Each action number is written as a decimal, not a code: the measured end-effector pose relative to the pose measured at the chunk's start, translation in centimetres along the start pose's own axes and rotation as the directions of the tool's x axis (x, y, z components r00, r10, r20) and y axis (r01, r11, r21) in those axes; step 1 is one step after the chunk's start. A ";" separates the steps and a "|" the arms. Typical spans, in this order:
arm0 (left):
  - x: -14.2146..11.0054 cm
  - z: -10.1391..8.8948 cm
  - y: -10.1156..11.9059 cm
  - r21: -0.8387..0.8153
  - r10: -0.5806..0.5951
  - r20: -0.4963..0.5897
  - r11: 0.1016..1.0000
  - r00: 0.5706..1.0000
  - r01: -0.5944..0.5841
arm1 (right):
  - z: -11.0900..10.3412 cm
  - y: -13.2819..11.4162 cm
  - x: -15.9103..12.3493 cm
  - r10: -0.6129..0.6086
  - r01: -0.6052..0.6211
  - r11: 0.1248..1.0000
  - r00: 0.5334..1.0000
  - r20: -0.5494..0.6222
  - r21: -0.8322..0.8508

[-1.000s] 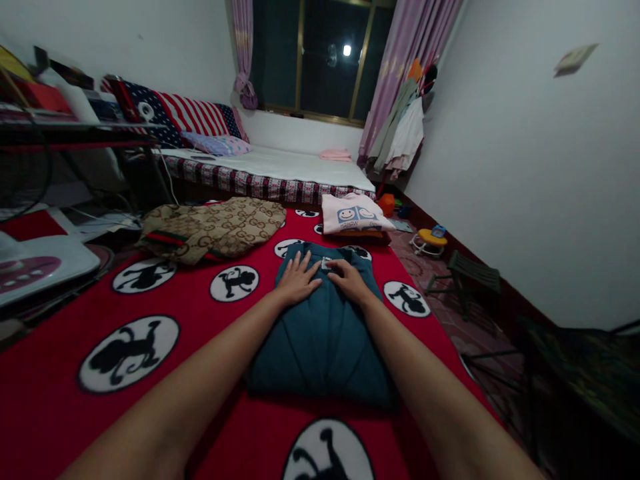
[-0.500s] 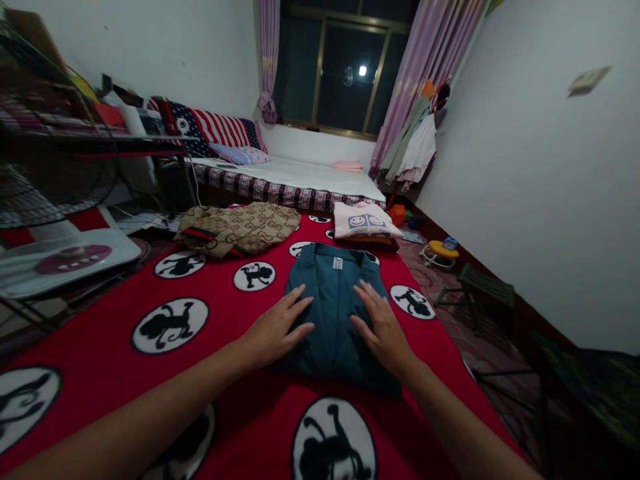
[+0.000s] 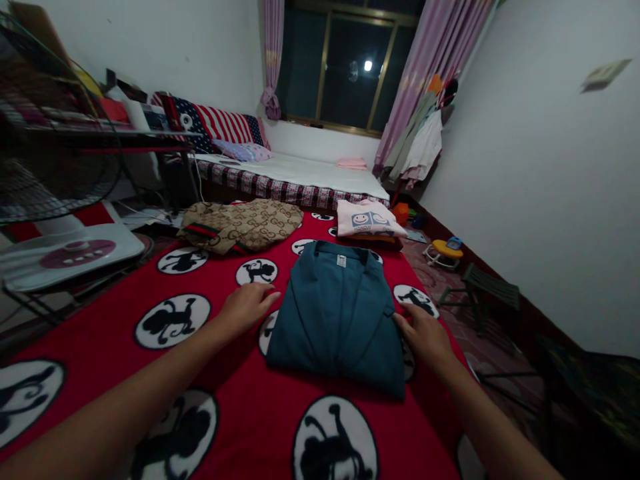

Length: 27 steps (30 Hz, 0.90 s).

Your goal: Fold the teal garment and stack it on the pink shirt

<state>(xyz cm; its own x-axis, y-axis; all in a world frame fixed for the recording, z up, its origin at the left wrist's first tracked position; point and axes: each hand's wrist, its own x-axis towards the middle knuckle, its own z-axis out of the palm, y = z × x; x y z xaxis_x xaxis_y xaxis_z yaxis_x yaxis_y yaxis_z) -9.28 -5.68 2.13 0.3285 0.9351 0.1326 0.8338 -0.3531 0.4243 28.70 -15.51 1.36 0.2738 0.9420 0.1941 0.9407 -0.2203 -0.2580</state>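
The fingers of my left hand are loosely spread and hold nothing; their tips sit just beside the left edge of a folded teal jacket, and I can't tell whether they touch it. My right hand is at the jacket's right edge, thumb and forefinger close to a small corner of cloth there; whether they are pinching it I can't tell.

The jacket lies flat between my hands, collar toward the far side, a pale label showing inside the neck. Under it spreads a red blanket with black monkeys in white circles.

Beyond the jacket, far left on the blanket, is a rumpled brown patterned garment; far right, a folded pink top with smiling faces lies on darker folded cloth. To the left stands a fan, to the right a yellow stool on the floor. Farthest off, a bed stands below a window.
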 end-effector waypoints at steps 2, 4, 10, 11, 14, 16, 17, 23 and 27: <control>-0.1 0.3 1.2 -0.272 -0.064 0.133 0.957 0.989 0.099 | 0.2 0.1 0.1 0.044 -0.046 0.997 0.999 0.019 0.062; -0.2 0.6 2.3 -0.491 -0.109 0.282 0.837 0.953 0.241 | 0.3 0.0 0.3 0.074 -0.077 0.991 0.997 0.037 0.110; -1.0 0.8 3.2 -0.661 -0.098 0.413 0.652 0.905 0.373 | 1.1 0.3 1.4 0.185 -0.210 0.941 0.976 0.114 0.266; -1.2 1.0 3.2 -0.668 -0.082 0.430 0.640 0.899 0.378 | 1.2 0.3 1.5 0.192 -0.226 0.923 0.972 0.138 0.310; -1.2 1.6 2.7 -0.691 -0.063 0.395 0.636 0.916 0.342 | 1.4 0.1 1.8 0.190 -0.260 0.866 0.961 0.200 0.428; -0.9 2.0 2.3 -0.679 -0.078 0.306 0.681 0.949 0.275 | 1.5 -0.2 1.9 0.179 -0.257 0.833 0.963 0.201 0.491; -0.7 2.2 2.1 -0.662 -0.095 0.258 0.708 0.961 0.247 | 1.5 -0.2 2.0 0.175 -0.248 0.822 0.967 0.186 0.512; 1.1 2.3 2.3 -0.636 -0.192 0.202 0.720 0.960 0.278 | 1.8 0.0 2.8 0.151 -0.186 0.848 0.982 0.109 0.497; 2.0 2.0 3.2 -0.610 -0.310 0.258 0.682 0.915 0.403 | 1.9 -0.1 3.2 0.157 -0.187 0.801 0.982 0.103 0.569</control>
<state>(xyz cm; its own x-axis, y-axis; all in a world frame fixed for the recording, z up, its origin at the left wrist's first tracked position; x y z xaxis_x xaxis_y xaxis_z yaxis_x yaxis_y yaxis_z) -5.07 -4.95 1.96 0.1565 0.9577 -0.2413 0.4306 0.1537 0.8894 29.05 -12.03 0.24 0.3960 0.9167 0.0532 0.5880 -0.2087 -0.7815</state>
